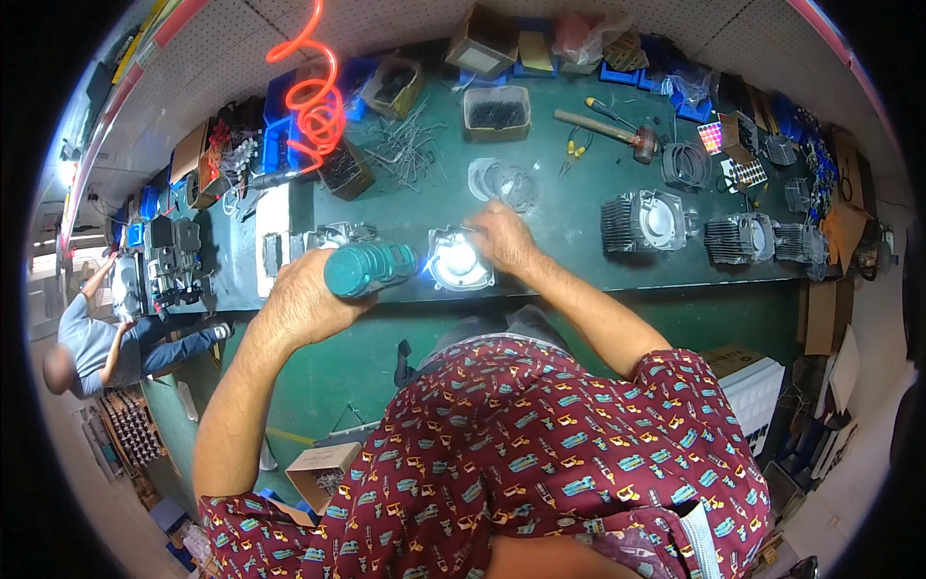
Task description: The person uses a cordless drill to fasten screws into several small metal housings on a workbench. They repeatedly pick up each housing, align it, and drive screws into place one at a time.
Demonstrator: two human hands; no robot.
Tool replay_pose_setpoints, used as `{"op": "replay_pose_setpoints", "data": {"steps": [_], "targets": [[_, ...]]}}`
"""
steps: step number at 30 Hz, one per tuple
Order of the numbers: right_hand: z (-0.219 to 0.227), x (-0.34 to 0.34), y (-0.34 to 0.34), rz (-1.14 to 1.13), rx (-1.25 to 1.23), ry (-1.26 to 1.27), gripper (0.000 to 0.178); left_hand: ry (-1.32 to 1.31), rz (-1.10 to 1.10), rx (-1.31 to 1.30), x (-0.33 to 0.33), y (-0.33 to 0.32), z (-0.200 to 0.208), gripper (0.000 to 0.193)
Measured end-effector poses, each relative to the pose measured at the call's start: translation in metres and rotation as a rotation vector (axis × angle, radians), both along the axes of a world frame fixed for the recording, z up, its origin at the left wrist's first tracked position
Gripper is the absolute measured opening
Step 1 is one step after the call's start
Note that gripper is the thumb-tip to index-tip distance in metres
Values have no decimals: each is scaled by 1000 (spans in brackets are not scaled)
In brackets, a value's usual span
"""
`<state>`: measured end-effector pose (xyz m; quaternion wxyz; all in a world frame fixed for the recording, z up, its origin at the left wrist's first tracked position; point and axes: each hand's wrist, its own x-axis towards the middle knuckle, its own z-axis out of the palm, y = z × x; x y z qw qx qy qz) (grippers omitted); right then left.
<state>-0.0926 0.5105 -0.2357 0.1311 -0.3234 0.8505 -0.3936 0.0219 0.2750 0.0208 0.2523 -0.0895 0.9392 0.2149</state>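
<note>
My left hand (311, 294) is wrapped around a teal power screwdriver (371, 268). Its lamp throws a bright glare onto a silver metal casting (459, 261) at the bench's near edge. The tool's tip is hard to see in that glare. My right hand (505, 237) grips the casting's upper right edge with bent fingers; the fingertips are partly hidden. Just beyond that hand lie thin ring-shaped gaskets (503, 183). Partly behind the screwdriver sits another metal casting (340, 234).
Finned metal cylinders (648, 222) stand along the right side of the green bench (569, 261). Farther back are a hammer (608, 133), a box of dark screws (496, 113) and scattered metal rods (409, 145). A coiled orange hose (323, 106) hangs above. Another person (101, 338) works at far left.
</note>
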Motion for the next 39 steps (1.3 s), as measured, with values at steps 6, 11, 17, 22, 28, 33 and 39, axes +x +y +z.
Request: {"op": "replay_pose_setpoints", "data": {"steps": [6, 11, 17, 22, 28, 33, 39], "targets": [[1, 0, -4, -13, -21, -9, 24, -111, -29, -82, -2, 5, 4, 34], [0, 4, -5, -55, -2, 10, 26, 4, 70, 117, 6, -3, -12, 40], [6, 9, -2, -76, 28, 0, 28, 40, 18, 106, 13, 11, 5, 38], [6, 1, 6, -104, -20, -174, 30, 34, 61, 65, 22, 20, 8, 36], [10, 1, 5, -118, -23, -85, 28, 179, 100, 150, 30, 16, 23, 33], [9, -21, 21, -507, -522, -899, 30, 344, 372, 415, 60, 13, -5, 38], [34, -22, 52, -418, -854, -1281, 31, 313, 663, 644, 92, 30, -65, 39]]}}
